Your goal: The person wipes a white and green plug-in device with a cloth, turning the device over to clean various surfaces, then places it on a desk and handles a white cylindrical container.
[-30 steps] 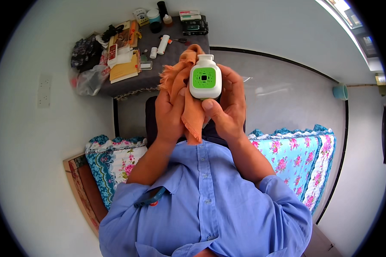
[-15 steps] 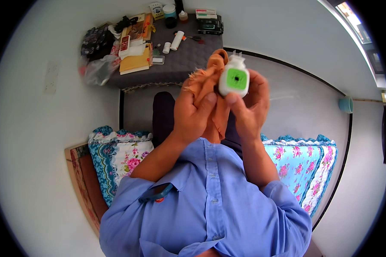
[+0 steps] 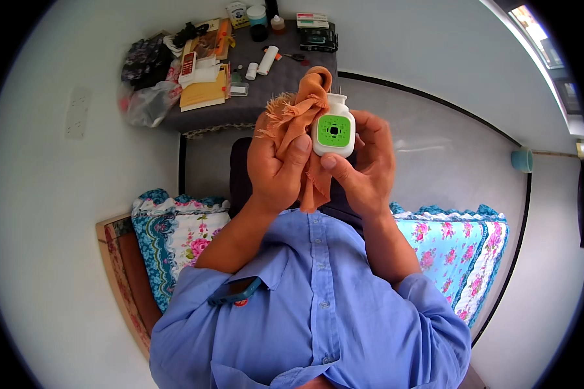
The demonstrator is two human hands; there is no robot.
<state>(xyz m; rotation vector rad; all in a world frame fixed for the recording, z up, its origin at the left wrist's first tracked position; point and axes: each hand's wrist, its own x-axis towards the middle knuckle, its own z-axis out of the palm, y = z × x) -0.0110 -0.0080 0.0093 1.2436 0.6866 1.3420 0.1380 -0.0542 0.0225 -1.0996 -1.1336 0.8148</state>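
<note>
A small white plug-in device point(image 3: 334, 131) with a rounded body and a green square face is held up in front of my chest. My right hand point(image 3: 368, 165) grips it, thumb on its lower front and fingers behind its right side. My left hand point(image 3: 278, 165) is closed on a crumpled orange cloth point(image 3: 295, 120) with a frayed edge. That cloth lies against the device's left side and hangs down between my hands. A metal prong shows above the device's neck; the back of the device is hidden.
Beyond my hands, a grey-covered table point(image 3: 272, 97) carries papers, bottles, boxes and a red-and-white phone-like handset point(image 3: 188, 67). Floral cushions point(image 3: 448, 259) lie on both sides of me. A phone point(image 3: 235, 290) sticks out of my shirt pocket. A light-blue cup point(image 3: 522, 159) stands far right.
Both hands have shifted slightly left and the device has come lower. Its green face has turned more squarely into view, while the prongs at its top show less.
</note>
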